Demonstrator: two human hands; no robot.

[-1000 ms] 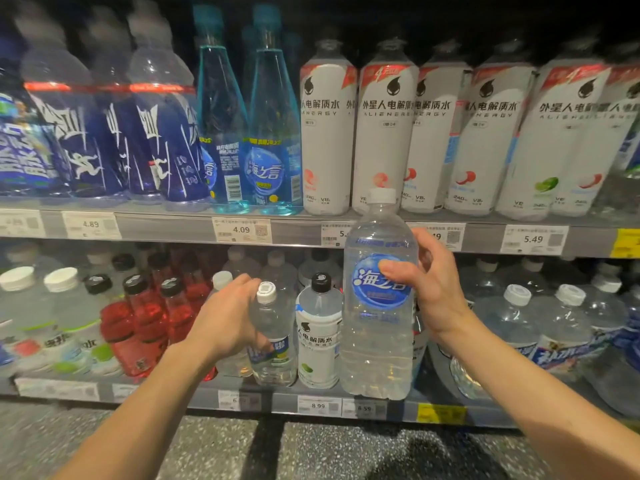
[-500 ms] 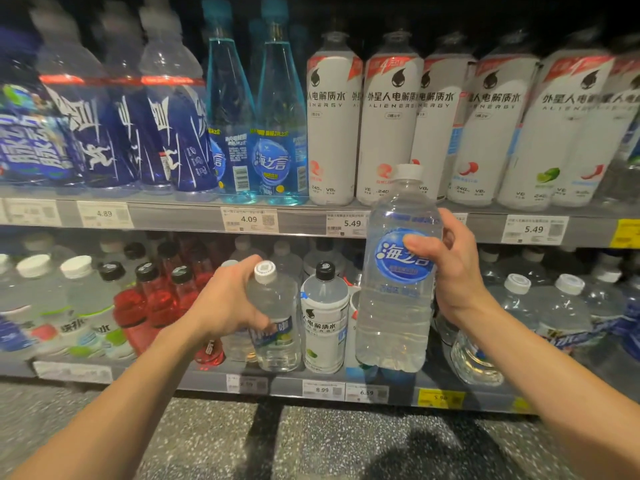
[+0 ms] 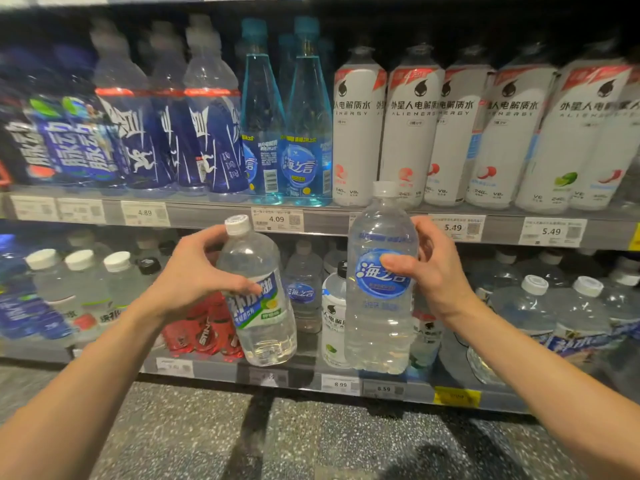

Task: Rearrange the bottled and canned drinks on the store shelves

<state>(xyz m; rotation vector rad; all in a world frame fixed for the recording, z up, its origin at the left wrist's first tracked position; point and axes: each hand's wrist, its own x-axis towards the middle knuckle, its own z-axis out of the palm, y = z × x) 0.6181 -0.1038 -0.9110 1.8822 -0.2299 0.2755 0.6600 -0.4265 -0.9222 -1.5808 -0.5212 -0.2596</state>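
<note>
While we're holding both bottles free of the shelf, the left hand (image 3: 194, 271) is gripping the small bottle (image 3: 258, 296) tilted at centre frame, and the right hand (image 3: 433, 268) is clamping the big bottle (image 3: 381, 282) upright just right of it. Risk, we're judging: bottles knocking each other or the shelf edge (image 3: 502, 237) going back in, or slick plastic slipping. Vs 0.5 s ago: the small bottle is now lifted off the lower shelf and tipped.

White paper price tags (image 3: 277, 219) lined the grey metal shelf edge (image 3: 207, 216); grey speckled stone floor (image 3: 242, 438) lay below.
</note>
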